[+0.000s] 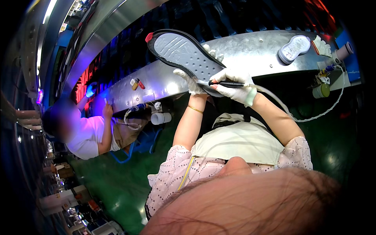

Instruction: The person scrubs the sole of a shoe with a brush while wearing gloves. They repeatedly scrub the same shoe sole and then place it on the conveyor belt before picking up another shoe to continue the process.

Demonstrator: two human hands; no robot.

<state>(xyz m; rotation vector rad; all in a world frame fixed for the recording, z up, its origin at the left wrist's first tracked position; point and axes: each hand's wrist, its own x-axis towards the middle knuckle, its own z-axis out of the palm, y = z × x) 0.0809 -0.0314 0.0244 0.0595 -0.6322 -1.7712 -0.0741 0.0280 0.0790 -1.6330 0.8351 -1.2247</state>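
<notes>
A shoe sole (176,46) with a grey dotted inner face, a black rim and a red tip is held up in front of me, slanting toward the far left. My left hand (192,84), in a whitish glove, grips it around its near part, thumb on one side and fingers on the other. My right hand (239,93), gloved with some bare fingertips showing, is closed on a black-handled brush (225,84). The brush's greyish tip lies at the sole's left edge, beside my left thumb. From the handle a pale hose (274,100) runs off to the right.
Behind the sole runs a metal bench edge (250,49) beside a dark conveyor. On it lie a white sole-shaped piece (294,47) and a glove (322,46). A white cup (160,118) hangs near the bench. At the left a co-worker (92,131) sits.
</notes>
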